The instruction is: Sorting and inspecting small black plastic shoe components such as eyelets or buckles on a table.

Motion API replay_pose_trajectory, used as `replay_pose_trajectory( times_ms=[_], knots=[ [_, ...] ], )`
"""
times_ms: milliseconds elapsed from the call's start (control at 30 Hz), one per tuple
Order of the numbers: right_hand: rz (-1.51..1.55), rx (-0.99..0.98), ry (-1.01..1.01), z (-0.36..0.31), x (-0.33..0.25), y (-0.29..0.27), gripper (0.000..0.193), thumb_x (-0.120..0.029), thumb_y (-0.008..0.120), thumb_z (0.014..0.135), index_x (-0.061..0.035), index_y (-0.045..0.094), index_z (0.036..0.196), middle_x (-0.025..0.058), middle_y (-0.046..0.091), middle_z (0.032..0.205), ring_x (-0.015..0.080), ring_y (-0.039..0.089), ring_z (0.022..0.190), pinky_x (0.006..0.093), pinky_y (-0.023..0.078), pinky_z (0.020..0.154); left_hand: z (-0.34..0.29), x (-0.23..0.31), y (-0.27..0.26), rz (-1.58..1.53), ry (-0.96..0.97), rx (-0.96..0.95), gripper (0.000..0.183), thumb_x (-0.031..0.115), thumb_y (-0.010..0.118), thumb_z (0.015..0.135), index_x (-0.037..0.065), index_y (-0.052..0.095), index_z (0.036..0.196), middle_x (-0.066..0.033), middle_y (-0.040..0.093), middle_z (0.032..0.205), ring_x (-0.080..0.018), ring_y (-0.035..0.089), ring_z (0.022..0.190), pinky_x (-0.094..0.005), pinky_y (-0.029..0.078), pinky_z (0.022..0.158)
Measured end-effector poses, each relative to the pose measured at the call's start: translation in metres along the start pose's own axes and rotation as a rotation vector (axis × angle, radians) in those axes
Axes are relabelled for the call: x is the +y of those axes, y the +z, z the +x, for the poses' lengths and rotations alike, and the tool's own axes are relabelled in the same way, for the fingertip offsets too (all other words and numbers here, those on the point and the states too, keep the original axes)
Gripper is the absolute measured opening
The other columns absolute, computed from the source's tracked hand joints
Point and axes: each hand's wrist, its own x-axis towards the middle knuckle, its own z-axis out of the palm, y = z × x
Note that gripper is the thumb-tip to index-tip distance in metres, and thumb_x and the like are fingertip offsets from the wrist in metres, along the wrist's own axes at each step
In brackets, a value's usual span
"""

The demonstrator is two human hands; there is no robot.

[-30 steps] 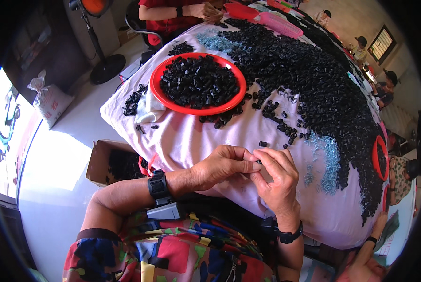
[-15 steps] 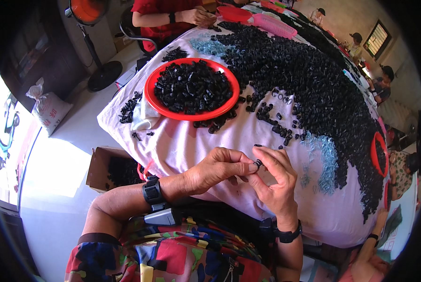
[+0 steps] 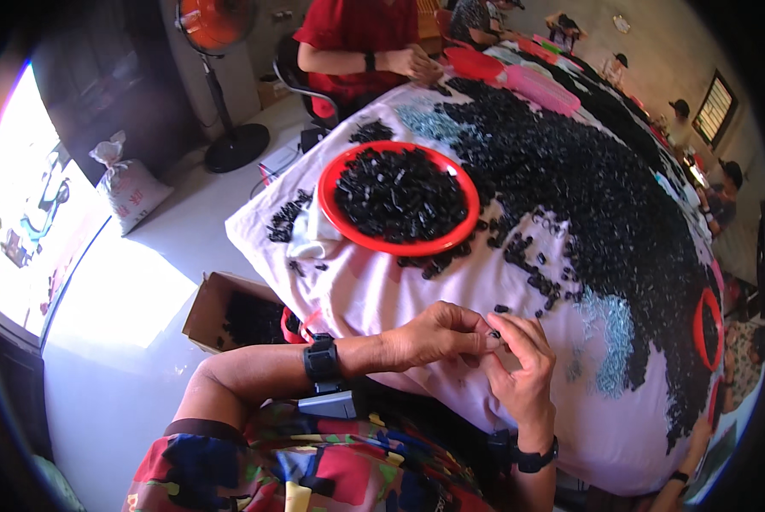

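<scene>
My left hand (image 3: 438,339) and my right hand (image 3: 525,365) meet over the near edge of the cloth-covered table. Between their fingertips is a small black plastic part (image 3: 494,334), mostly covered by the fingers. Left thumb and forefinger pinch it, while the right thumb and fingers close on it from the other side. Beyond them sits a red basin (image 3: 408,249) heaped with similar black parts. A wide pile of black parts (image 3: 604,179) spreads over the table, with a few loose ones (image 3: 540,282) nearer my hands.
Bluish clear slivers (image 3: 615,341) lie right of my hands. A cardboard box (image 3: 201,311) holding black pieces stands at the table's left side. Across the corner, a person in red (image 3: 357,34) works near a pink basket (image 3: 545,92). A fan (image 3: 220,94) and a sack (image 3: 135,194) stand on the floor.
The whole view has shifted, so the table sits lower and further right. My fingers have closed in more around the black part, which shows less now. Both hands stay together.
</scene>
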Motion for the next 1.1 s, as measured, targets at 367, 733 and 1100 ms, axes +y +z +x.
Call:
replay_pose_trajectory(
  times_ms=[367,733,1100],
  knots=[
    [-0.082,-0.153,0.3,-0.014,-0.007,-0.052,0.041,-0.009,0.08,0.082,-0.0012,0.07,0.12,0.0134,0.074,0.097,0.0255,0.066,0.08,0.035,0.053,0.066,0.005,0.059,-0.127,0.628,0.399,0.805,0.044,0.016,0.074,0.092,-0.005,0.064,0.129,-0.0108,0.074,0.083,-0.0127,0.069,0.067,-0.0294,0.056,0.062],
    [-0.226,-0.095,0.64,-0.12,-0.041,-0.128,0.012,-0.003,0.078,0.083,0.0006,0.075,0.093,0.0087,0.068,0.075,0.0194,0.06,0.067,0.0308,0.048,0.062,-0.07,0.051,-0.097,0.392,-0.055,0.587,0.041,0.04,0.064,0.101,0.002,0.069,0.116,-0.0021,0.071,0.083,-0.0038,0.063,0.065,-0.0164,0.043,0.054],
    [0.052,-0.09,1.101,-0.26,-0.043,-0.104,0.013,-0.011,0.072,0.089,0.0009,0.076,0.093,0.0128,0.07,0.076,0.0213,0.065,0.066,0.0328,0.05,0.06,-0.158,-0.016,-0.174,0.195,-0.081,0.37,0.045,0.047,0.06,0.1,0.002,0.063,0.1,-0.0073,0.065,0.068,-0.0133,0.061,0.05,-0.0211,0.043,0.04]
  ],
)
